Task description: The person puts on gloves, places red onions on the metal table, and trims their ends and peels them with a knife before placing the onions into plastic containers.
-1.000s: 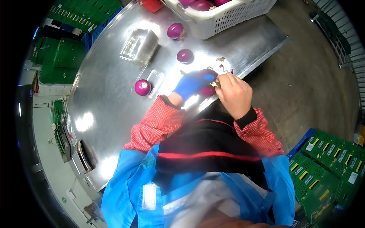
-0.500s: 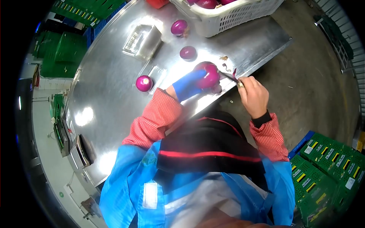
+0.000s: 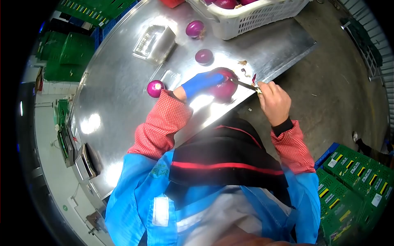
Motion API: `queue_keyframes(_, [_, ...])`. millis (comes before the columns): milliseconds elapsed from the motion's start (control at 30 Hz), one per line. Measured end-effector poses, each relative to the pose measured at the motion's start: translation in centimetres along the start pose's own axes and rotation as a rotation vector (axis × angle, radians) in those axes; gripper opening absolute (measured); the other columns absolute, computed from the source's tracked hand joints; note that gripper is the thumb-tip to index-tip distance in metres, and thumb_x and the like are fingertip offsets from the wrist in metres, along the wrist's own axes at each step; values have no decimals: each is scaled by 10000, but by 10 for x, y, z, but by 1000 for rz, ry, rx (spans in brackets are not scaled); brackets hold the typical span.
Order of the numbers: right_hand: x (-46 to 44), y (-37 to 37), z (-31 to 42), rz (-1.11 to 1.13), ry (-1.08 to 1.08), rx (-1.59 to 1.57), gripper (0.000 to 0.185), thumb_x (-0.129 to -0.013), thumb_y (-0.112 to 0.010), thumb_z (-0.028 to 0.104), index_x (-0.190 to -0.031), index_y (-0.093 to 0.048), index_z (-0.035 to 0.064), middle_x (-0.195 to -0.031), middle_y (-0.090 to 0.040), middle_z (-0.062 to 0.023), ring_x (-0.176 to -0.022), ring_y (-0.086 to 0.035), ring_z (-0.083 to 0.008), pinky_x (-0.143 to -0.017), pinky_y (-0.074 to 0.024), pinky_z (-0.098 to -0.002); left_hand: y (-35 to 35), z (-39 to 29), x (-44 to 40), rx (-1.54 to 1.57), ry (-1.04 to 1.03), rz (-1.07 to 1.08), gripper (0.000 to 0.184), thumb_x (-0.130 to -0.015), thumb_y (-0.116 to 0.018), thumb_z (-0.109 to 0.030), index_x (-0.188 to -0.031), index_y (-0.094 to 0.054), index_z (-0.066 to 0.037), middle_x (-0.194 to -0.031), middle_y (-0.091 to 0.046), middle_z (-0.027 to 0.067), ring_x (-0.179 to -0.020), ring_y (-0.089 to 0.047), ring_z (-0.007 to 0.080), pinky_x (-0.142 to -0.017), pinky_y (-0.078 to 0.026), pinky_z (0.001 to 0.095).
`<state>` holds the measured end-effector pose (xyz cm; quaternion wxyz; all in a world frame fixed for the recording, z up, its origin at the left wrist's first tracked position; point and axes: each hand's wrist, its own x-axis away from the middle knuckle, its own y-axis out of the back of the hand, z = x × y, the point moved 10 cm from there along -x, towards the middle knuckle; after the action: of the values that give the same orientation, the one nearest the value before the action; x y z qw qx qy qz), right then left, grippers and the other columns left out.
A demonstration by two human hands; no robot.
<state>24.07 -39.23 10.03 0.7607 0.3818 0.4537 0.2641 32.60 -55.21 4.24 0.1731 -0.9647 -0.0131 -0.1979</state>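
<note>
My left hand [image 3: 201,85], in a blue glove, grips a large red onion [image 3: 224,91] near the front edge of the metal table. My bare right hand [image 3: 275,102] is closed around a small knife [image 3: 243,84], its blade reaching toward the onion's right side. Whether the blade touches the skin I cannot tell. Beside the knife handle shows a pale bit, perhaps an onion trimming. Another red onion [image 3: 155,88] lies left of my glove, a smaller peeled-looking onion [image 3: 204,56] sits just beyond it, and a further onion [image 3: 195,29] with roots lies farther back.
A white basket [image 3: 254,25] of red onions stands at the table's back right. Clear plastic trays [image 3: 154,43] lie on the metal table [image 3: 111,78]. Onion scraps [image 3: 243,62] are near its edge. Green crates [image 3: 353,176] are stacked right; a person's leg shows there.
The held onion has turned a little in my left hand, and my left forearm has shifted slightly left. The knife blade sits flatter. A person's leg has come into view at the right.
</note>
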Motion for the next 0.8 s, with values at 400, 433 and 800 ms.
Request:
queue_keyframes(400, [25, -97, -52, 110, -790, -1106, 267, -981, -515, 245, -1023, -621, 3, -603, -423, 39, -457, -381, -31, -429, -337, -204, 17, 26, -7, -5, 88, -156, 603, -866, -659, -395, -1340, -478, -69, -1099, -621, 57, -913, -623, 139, -620, -548, 261])
queue_keyframes(433, [14, -76, -36, 86, -649, -958, 224, -957, -547, 208, -1029, -629, 11, -603, -435, 23, -464, -405, -46, -440, -353, -214, 18, 27, -8, -23, 76, -151, 607, -865, -661, -397, -1342, -474, -72, -1078, -622, 44, -876, -616, 119, -581, -525, 230])
queue_keyframes(800, [-41, -19, 38, -64, -25, -183, 114, -739, -672, 49, -836, -613, 54, -726, -603, -100, -605, -599, -273, -532, -464, -366, -7, -18, -4, -367, -131, -118, 404, -901, -620, -255, -1224, -561, -20, -1014, -652, 89, -850, -638, 158, -740, -522, 294])
